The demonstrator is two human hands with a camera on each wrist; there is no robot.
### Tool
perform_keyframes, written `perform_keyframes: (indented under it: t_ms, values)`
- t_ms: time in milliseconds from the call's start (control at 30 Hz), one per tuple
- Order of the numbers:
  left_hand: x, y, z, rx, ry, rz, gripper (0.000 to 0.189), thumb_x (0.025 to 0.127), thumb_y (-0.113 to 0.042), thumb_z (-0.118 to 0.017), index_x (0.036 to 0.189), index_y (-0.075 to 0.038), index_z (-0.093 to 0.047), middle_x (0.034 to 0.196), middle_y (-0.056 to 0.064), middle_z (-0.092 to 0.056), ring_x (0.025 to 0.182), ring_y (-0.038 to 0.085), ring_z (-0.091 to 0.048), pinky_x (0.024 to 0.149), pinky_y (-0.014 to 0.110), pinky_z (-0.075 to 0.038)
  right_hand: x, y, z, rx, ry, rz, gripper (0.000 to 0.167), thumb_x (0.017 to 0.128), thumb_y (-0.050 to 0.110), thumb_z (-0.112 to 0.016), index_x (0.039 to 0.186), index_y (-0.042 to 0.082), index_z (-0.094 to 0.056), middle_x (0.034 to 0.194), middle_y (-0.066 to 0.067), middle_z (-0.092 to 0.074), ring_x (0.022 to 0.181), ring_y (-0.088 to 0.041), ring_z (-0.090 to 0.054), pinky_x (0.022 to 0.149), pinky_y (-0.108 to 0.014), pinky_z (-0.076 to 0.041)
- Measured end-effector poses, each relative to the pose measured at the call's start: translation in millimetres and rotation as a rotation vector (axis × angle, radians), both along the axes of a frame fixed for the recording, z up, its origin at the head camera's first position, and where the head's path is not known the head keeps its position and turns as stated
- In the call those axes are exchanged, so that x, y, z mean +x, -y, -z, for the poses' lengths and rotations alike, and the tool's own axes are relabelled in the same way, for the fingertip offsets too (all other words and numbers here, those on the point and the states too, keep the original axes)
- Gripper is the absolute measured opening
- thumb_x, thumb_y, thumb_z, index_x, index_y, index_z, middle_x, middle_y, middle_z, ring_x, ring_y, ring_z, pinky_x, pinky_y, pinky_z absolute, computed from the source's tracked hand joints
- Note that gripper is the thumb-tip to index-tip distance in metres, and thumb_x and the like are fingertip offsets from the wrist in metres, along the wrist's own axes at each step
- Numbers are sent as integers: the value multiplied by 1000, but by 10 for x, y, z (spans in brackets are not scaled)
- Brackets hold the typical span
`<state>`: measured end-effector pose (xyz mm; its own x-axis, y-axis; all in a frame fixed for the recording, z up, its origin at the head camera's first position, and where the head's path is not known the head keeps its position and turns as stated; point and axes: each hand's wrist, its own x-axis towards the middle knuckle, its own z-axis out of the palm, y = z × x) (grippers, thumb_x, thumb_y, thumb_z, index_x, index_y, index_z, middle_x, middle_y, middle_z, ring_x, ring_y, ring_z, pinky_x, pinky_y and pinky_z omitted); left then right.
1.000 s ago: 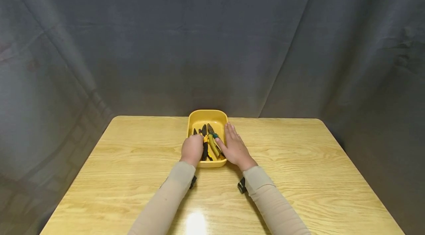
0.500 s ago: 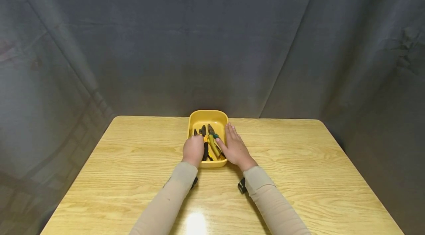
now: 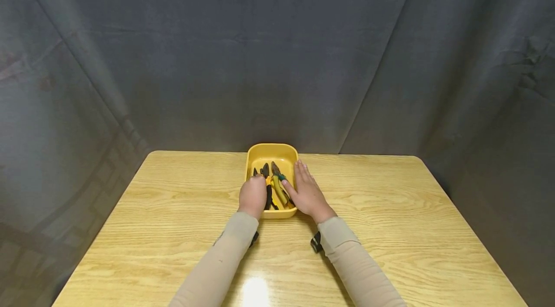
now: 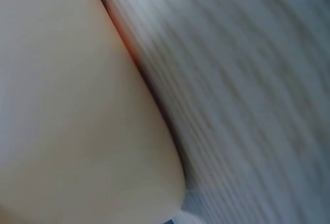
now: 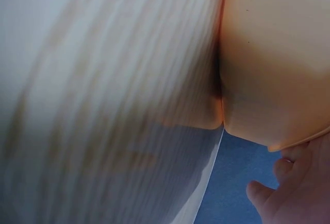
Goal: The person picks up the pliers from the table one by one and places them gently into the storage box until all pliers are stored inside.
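A yellow plastic box point(image 3: 277, 150) on the table holds several pliers. My left hand point(image 3: 253, 193) lies over its left rim, knuckles bent and fingers hidden inside, around pliers whose dark nose point(image 3: 255, 171) shows just past the knuckles. Next to them lie black-and-yellow pliers point(image 3: 268, 193) and olive-handled pliers point(image 3: 279, 189). My right hand point(image 3: 309, 196) rests along the right rim with straight fingers, its thumb reaching inside close to a green grip point(image 3: 282, 177). Both wrist views show the box wall point(image 4: 87, 105) up close; the right one also shows fingertips point(image 5: 282, 168) at the rim.
The light wood-grain table point(image 3: 390, 230) extends on both sides of the box and in front of it. Dark grey curtains point(image 3: 277, 56) hang behind the table's back edge and at its sides.
Box and left hand have shifted very slightly right since the first frame, and the middle pliers' head lies a little lower. The right hand stays in place.
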<state>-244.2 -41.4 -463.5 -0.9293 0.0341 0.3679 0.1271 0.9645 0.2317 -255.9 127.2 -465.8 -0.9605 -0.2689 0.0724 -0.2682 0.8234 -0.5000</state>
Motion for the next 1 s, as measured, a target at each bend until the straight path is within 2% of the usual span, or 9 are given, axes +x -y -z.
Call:
perform_keyframes:
  t_ms: [333,600,800,1000]
  values:
    - [7,-15,5,6,-68,-22,9,95,3,-64,96,11,-68,76,20,-67,62,29,-71,52,37,-58,-3,2,-1,2,-14,0,77,109,48,-39,161,-1,-11,169,-15,-6,156,-34,-8,124,-52,-15]
    - [9,-23,-2,13,-51,-23,12,95,1,-65,97,12,-70,75,20,-69,60,28,-71,51,37,-58,-4,-2,0,-3,-12,-2,77,109,47,-39,161,-1,-10,169,-17,-6,156,-34,-6,123,-52,-15]
    - [-9,-16,19,19,-52,6,12,93,-2,-68,88,8,-73,71,18,-69,58,27,-70,48,36,-57,-4,-7,-3,-10,-12,0,77,109,47,-39,161,-2,-11,169,-17,-6,156,-34,-7,124,-52,-15]
    - [-5,-13,32,7,-45,6,17,94,-1,-68,79,6,-73,70,17,-68,56,25,-69,46,34,-56,-11,-7,14,-10,-14,-4,77,109,46,-40,161,-2,-11,169,-17,-6,155,-36,-7,123,-53,-15]
